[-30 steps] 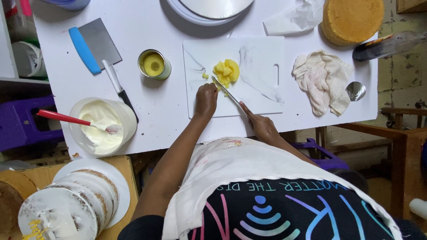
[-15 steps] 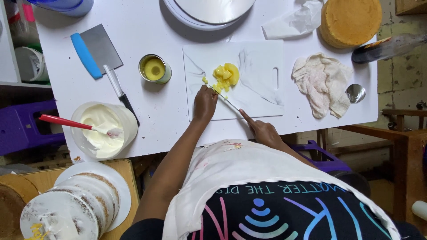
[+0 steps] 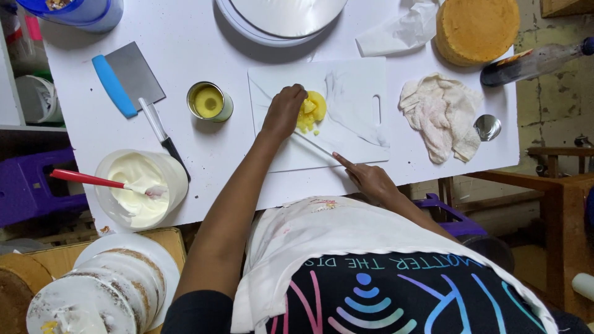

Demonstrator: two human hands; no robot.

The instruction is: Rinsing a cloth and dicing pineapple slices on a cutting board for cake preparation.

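I get one head view only, looking straight down from above my white table [image 3: 204, 43], fairly high, my apron at bottom edge.

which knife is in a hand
The thin-bladed knife on the cutting board, held by the right hand. The black-handled knife by the can lies untouched.
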